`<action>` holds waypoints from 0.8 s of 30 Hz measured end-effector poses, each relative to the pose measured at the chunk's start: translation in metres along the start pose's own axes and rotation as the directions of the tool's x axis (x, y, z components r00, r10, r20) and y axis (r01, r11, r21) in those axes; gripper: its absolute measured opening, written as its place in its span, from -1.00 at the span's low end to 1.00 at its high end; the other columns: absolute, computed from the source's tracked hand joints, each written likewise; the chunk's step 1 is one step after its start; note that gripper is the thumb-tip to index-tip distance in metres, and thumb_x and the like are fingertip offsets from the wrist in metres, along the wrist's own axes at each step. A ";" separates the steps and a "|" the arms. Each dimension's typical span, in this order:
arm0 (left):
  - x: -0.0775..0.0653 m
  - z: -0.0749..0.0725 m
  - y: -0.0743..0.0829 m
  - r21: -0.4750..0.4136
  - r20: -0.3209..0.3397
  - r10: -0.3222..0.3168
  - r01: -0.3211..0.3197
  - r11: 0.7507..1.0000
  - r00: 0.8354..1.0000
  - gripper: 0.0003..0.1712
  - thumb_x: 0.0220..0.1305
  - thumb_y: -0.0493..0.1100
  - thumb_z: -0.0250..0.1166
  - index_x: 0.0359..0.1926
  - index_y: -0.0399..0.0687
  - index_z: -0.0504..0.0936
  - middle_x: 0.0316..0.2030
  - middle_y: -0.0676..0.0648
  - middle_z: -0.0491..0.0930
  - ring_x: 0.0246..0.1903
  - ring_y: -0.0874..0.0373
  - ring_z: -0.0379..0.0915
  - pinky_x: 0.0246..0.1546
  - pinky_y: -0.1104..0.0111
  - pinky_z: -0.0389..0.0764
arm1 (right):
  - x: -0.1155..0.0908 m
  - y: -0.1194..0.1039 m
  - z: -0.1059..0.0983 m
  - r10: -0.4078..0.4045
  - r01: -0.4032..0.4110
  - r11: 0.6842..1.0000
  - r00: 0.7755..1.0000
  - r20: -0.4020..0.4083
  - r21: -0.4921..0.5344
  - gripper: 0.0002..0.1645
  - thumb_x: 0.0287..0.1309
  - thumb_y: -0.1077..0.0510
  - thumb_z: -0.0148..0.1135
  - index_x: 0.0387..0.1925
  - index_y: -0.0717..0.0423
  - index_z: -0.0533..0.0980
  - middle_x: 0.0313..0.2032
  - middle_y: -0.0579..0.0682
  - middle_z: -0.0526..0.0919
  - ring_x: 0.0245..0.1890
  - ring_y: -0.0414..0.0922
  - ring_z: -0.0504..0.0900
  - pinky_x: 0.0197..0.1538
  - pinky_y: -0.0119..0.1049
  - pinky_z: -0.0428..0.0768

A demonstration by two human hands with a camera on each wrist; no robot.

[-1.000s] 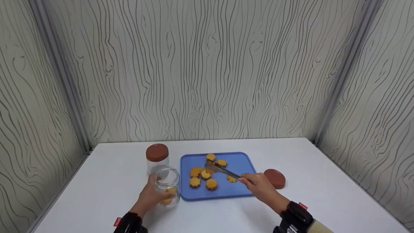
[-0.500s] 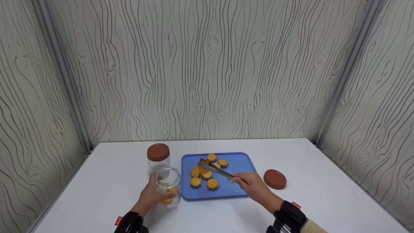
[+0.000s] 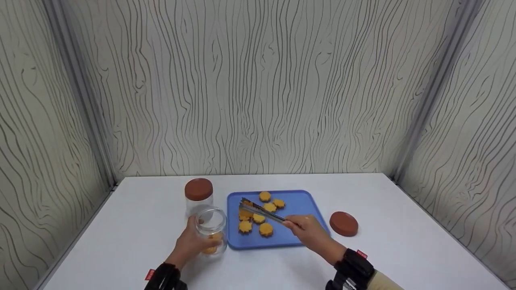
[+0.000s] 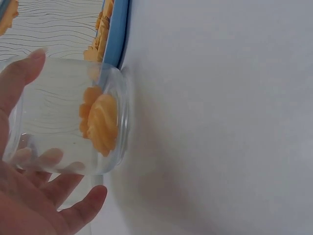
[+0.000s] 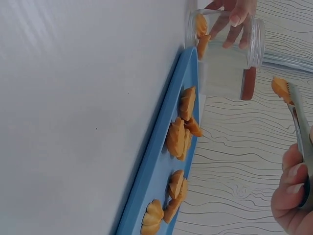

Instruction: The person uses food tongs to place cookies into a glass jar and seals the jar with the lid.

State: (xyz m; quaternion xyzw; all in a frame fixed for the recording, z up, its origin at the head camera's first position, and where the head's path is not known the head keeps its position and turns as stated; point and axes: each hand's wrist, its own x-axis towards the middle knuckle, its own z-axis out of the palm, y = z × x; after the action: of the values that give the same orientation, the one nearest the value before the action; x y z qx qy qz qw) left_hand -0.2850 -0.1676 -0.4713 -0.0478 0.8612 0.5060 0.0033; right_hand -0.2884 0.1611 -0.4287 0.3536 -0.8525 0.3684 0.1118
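The left hand (image 3: 194, 241) is curled round a clear jar (image 3: 211, 230) beside the blue tray (image 3: 282, 241) — the right hand (image 3: 309, 231) grips tongs (image 5: 301, 117), a cookie (image 5: 280, 89) aloft in their tips.

Black wristbands (image 3: 354, 266), red tags (image 3: 361, 254), perhaps lettered, cream right sleeve (image 3: 381, 282)

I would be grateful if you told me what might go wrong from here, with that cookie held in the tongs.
The cookie sits right at the tips of the tongs in the right hand, so it could slip out or crumble if squeezed hard.

The tongs might clip the rim of the open jar that the left hand grips.

That jar could also bump the lidded jar close behind it.
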 end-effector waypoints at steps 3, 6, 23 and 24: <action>0.000 0.000 -0.002 0.001 -0.003 0.009 -0.009 1.000 1.000 0.28 -0.20 -0.02 0.64 0.40 -0.29 0.00 0.27 -0.42 0.28 0.23 -0.33 0.24 0.17 -0.15 0.32 | 0.003 -0.002 0.004 -0.010 0.010 1.000 1.000 0.001 0.011 -0.77 0.38 0.20 0.09 -0.42 0.16 0.54 -0.65 -0.24 0.30 -0.61 -0.38 0.24 -0.50 -0.43 0.29; 0.000 0.000 -0.003 -0.001 -0.005 0.016 -0.016 1.000 1.000 0.30 -0.20 -0.03 0.64 0.42 -0.28 -0.01 0.28 -0.41 0.28 0.24 -0.34 0.24 0.18 -0.14 0.32 | 0.005 -0.005 0.007 -0.009 0.009 0.999 1.000 0.015 0.031 -0.75 0.39 0.18 0.07 -0.44 0.13 0.52 -0.65 -0.23 0.29 -0.63 -0.38 0.22 -0.50 -0.42 0.27; -0.001 0.000 -0.002 -0.034 -0.004 0.039 -0.039 0.999 0.999 0.23 -0.20 -0.06 0.64 0.39 -0.26 0.06 0.26 -0.39 0.32 0.22 -0.31 0.27 0.17 -0.14 0.33 | 0.022 -0.022 0.022 0.004 -0.008 0.998 0.998 0.055 0.065 -0.72 0.42 0.12 0.03 -0.41 0.14 0.54 -0.63 -0.24 0.25 -0.62 -0.36 0.17 -0.47 -0.38 0.22; -0.001 -0.001 -0.002 -0.036 -0.004 0.039 -0.039 0.999 0.999 0.23 -0.20 -0.06 0.64 0.38 -0.26 0.07 0.26 -0.39 0.32 0.22 -0.31 0.27 0.17 -0.14 0.33 | 0.022 -0.023 0.022 0.000 -0.003 0.998 0.998 0.055 0.061 -0.72 0.42 0.12 0.03 -0.38 0.15 0.55 -0.63 -0.24 0.25 -0.62 -0.36 0.18 -0.46 -0.38 0.22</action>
State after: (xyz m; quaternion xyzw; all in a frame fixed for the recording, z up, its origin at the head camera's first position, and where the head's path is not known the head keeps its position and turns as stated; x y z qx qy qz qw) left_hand -0.2841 -0.1688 -0.4723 -0.0317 0.8528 0.5213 -0.0087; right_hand -0.2874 0.1228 -0.4221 0.3663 -0.8437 0.3847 0.0772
